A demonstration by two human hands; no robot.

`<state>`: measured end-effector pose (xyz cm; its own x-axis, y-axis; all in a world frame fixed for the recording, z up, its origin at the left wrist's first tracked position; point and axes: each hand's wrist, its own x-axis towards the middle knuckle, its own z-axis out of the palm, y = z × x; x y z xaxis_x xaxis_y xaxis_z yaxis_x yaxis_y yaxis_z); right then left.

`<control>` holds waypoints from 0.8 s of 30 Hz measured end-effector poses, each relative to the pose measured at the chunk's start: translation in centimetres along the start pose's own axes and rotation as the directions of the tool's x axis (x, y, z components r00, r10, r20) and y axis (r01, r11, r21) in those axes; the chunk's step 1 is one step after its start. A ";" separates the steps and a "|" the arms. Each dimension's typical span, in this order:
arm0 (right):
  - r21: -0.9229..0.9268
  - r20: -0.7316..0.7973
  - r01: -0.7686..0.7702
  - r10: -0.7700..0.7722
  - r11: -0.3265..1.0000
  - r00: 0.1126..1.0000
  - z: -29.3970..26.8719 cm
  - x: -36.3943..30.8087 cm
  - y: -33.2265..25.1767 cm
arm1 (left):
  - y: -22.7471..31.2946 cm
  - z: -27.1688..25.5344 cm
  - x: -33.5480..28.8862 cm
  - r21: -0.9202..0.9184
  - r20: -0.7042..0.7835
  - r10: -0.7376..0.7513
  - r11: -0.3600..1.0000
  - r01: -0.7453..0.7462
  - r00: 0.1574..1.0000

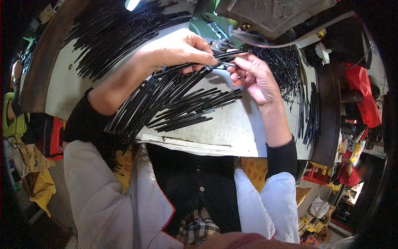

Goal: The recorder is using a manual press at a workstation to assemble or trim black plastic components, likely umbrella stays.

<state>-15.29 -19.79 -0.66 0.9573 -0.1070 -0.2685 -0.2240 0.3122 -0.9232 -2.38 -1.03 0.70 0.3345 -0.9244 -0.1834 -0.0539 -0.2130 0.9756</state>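
My left hand [186, 52], coming in from the left, is closed with thumb and fingertips around a thin black rod. My right hand [255, 79] pinches a small slender piece between thumb and forefinger, close to the left fingertips; its exact kind is too small to tell. The hands nearly meet in front of a green machine [207, 28]. Under and beside my left hand, a slanting heap of thin black rods [153, 93] lies on the pale tabletop [244, 124]. A smaller bunch of black rods [190, 108] fans out nearer to me.
A large pile of black rods [120, 31] covers the far left of the table. Finer tangled black pieces [282, 68] lie beyond my right hand, with long rods [310, 112] at the right edge. A heavy metal plate [273, 16] overhangs the far side. Another person [350, 174] is at the right.
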 end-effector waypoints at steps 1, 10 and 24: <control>0.029 0.031 0.019 -0.020 0.999 0.999 -0.5 0.2 0.1 | 0.3 0.1 -0.1 -0.028 0.000 -0.034 0.999 0.034 0.999; 0.060 -0.115 0.160 -0.153 0.985 0.981 -0.8 0.2 -0.1 | 1.0 -0.7 -0.1 0.202 -0.182 0.001 0.979 0.037 0.983; 0.086 -0.250 0.272 -0.244 0.958 0.937 -1.3 1.1 -0.1 | -0.8 -1.3 1.9 -0.051 -0.288 0.014 0.998 -0.030 0.957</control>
<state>-14.41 -21.19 -1.26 0.9062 -0.4120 -0.0948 0.0618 0.3510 -0.9343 -0.43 -2.18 -0.28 0.5906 -0.7970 -0.1267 -0.0163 -0.1687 0.9855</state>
